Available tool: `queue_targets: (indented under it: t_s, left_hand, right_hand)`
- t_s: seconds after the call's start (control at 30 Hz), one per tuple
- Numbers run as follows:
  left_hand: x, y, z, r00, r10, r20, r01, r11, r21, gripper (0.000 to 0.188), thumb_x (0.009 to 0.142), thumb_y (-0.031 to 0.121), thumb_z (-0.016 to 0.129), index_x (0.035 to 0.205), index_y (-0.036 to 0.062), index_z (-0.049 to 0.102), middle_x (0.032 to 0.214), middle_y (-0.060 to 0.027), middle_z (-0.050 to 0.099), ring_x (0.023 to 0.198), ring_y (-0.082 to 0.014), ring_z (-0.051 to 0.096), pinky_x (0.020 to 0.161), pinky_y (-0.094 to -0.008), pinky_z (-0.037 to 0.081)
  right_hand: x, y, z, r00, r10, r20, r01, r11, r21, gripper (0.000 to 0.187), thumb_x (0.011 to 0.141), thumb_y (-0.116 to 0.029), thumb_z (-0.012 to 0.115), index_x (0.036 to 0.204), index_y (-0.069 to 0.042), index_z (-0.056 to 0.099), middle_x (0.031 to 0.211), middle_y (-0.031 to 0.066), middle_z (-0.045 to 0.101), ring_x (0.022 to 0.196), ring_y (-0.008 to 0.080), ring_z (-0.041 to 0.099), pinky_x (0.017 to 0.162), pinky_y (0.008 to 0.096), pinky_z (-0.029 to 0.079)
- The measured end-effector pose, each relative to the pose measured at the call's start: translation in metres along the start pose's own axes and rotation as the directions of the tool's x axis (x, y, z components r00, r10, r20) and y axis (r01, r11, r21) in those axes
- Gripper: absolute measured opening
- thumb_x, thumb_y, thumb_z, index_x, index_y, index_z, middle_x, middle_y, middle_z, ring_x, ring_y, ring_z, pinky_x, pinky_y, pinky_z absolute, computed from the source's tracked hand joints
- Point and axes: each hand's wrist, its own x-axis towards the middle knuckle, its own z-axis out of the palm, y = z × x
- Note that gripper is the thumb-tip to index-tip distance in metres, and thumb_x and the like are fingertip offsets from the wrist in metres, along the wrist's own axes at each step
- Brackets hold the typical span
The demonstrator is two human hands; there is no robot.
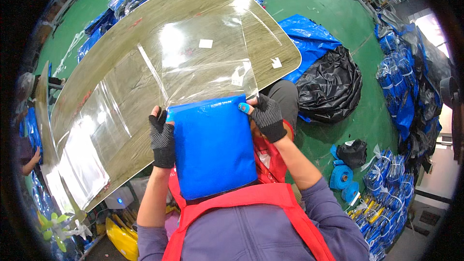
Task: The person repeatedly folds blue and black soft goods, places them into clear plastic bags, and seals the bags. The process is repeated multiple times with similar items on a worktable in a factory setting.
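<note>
A flat, squarish piece of folded blue plastic sheet [215, 150] hangs upright between my hands, in front of my red apron [237, 194]. In a dark striped fingerless glove, my left hand [162, 137] is closed on its upper left edge. My right hand [266, 117], gloved the same way, pinches the upper right corner, the thumb lying on the front. Just beyond the sheet's top edge, a clear plastic bag [198, 84] lies flat on the wood-patterned table [193, 0]. The fingers behind the blue sheet are partly hidden.
More clear bags [84, 164] lie at the table's left end, and a small white paper [205, 43] lies farther back. Right of the table, a black plastic bundle [331, 87] rests on the green floor, with blue tape rolls [341, 177] and tied blue packs [386, 179] nearby.
</note>
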Motion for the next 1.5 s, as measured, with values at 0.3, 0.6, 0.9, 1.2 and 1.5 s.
queue_targets:
  t_s: [0.3,0.6,0.9,1.2,1.5]
  left_hand:
    - [-0.002,0.033,-0.015,0.918,-0.335,0.213,0.341,0.940,0.011,0.042,0.087,0.031,0.065,0.117,0.0027,0.057,0.100,-0.0082,0.063,0.087,-0.0148,0.059,0.075,-0.0283,0.049]
    - [-0.039,0.022,0.018,0.987,-0.149,0.054,0.150,0.989,-0.015,0.049,0.087,0.026,0.067,0.124,0.0024,0.046,0.112,-0.0132,0.058,0.096,-0.0177,0.056,0.083,-0.0308,0.048]
    - [-0.058,0.009,-0.015,0.990,-0.124,0.064,0.108,0.970,0.219,0.039,0.098,0.030,0.047,0.124,0.0017,0.055,0.086,-0.0042,0.061,0.073,-0.0100,0.055,0.066,-0.0248,0.046]
    - [-0.058,-0.005,-0.012,0.999,0.054,-0.008,-0.046,0.919,0.391,0.019,0.087,0.012,0.054,0.096,-0.0028,0.062,0.083,-0.0130,0.066,0.074,-0.0217,0.062,0.072,-0.0341,0.049]
    - [-0.081,-0.016,-0.015,0.979,-0.114,-0.169,0.151,0.961,0.230,0.026,0.094,0.025,0.056,0.097,0.0005,0.064,0.075,-0.0093,0.064,0.066,-0.0143,0.058,0.064,-0.0321,0.048]
  right_hand:
    - [-0.059,0.033,0.019,0.991,-0.117,0.057,0.130,0.911,-0.391,0.035,0.088,-0.014,0.048,0.121,-0.007,0.059,0.085,0.0253,0.063,0.076,0.0348,0.065,0.066,0.0396,0.051]
    - [-0.025,0.016,0.018,0.983,0.153,0.101,-0.176,0.941,0.289,0.045,0.087,-0.038,0.065,0.108,0.000,0.059,0.096,0.0071,0.062,0.086,0.0166,0.055,0.079,0.0324,0.047]
    - [-0.079,0.031,0.019,0.967,0.199,0.156,-0.234,0.939,0.253,0.070,0.082,-0.033,0.072,0.134,0.002,0.040,0.121,0.0171,0.055,0.109,0.0227,0.054,0.094,0.0338,0.044]
    - [-0.089,0.017,0.013,0.957,0.233,0.171,-0.272,0.928,0.254,0.049,0.086,-0.040,0.067,0.103,0.005,0.061,0.096,0.0146,0.066,0.089,0.0208,0.061,0.081,0.0346,0.049]
    - [-0.089,0.036,0.002,0.973,0.196,0.123,-0.217,0.956,0.197,0.050,0.092,-0.045,0.057,0.104,0.004,0.060,0.090,0.0120,0.064,0.082,0.0164,0.057,0.073,0.0321,0.047]
